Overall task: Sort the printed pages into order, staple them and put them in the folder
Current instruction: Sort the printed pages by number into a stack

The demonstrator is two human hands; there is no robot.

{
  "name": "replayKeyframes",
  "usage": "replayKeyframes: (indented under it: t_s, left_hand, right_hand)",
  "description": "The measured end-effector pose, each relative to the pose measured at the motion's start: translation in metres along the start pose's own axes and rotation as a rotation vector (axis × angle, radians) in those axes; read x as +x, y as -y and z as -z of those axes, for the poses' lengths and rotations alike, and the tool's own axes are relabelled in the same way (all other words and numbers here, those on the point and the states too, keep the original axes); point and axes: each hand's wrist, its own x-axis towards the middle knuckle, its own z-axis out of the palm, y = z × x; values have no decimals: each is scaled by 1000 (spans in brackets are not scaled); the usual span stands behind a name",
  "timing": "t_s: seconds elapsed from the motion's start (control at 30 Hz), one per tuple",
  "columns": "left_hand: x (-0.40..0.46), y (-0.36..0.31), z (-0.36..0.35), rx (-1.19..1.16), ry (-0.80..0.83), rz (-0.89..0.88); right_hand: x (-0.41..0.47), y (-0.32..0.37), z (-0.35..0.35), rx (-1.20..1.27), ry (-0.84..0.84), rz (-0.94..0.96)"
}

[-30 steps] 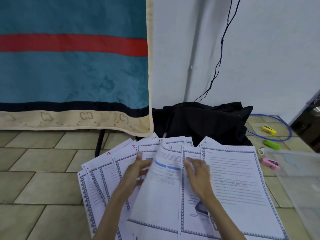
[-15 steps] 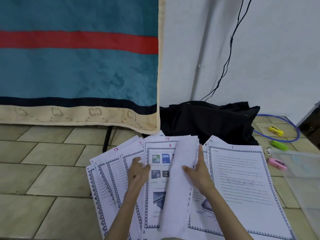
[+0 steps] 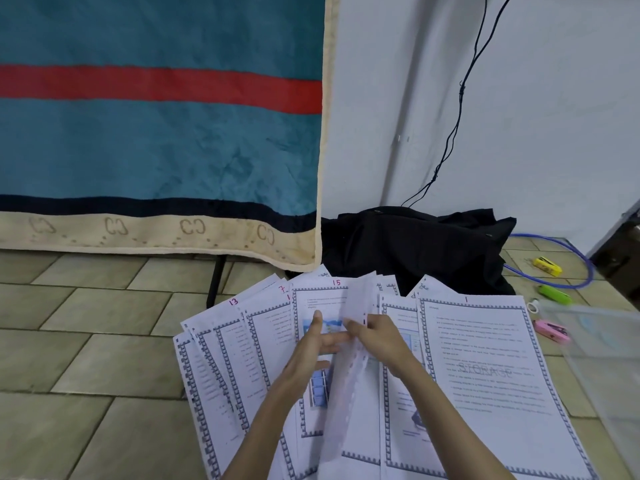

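My right hand [image 3: 379, 341] pinches one lifted sheet [image 3: 349, 368] edge-on above the printed pages [image 3: 478, 368] fanned across the floor tiles. Left hand [image 3: 311, 348] looks flat and relaxed beside it, fingertips maybe touching that sheet.

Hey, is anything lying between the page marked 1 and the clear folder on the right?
Nothing visible does. The page marked 1 lies flat at the right of the spread, and its right edge runs beside the clear folder. The pink stapler sits near the folder's far corner, beyond that gap.
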Motion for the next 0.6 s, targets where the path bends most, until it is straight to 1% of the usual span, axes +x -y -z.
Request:
replayKeyframes:
  t_s: [0.03,0.07,0.13,0.17,0.2,0.27,0.4,0.5,0.57,0.6]
  left_hand:
    - [-1,2,1,-3,-6,-6]
    - [-1,2,4,20,-66,-18]
    - [2,3,13,156,-300,-30]
    - [2,3,17,230,-384,-17]
    - [1,4,20,272,-423,-3]
    - [5,5,24,262,-453,14]
    - [18,5,31,124,-487,86]
    - [19,7,31,157,-431,32]
    - [16,7,30,62,-389,2]
    - [14,7,30,-34,-363,2]
  right_hand:
    - [3,-5,-2,-45,-14,2]
    - [5,-9,-2,-81,-20,9]
    - [7,-14,-2,-97,-24,21]
    - [8,-16,-2,-101,-26,23]
    - [7,-17,-2,-99,-26,17]
    - [8,-19,-2,-51,-8,9]
    - [10,-25,-2,44,0,-17]
    - [11,-30,1,120,7,-35]
    - [13,-34,4,135,11,-52]
    - [13,-37,5,145,7,-59]
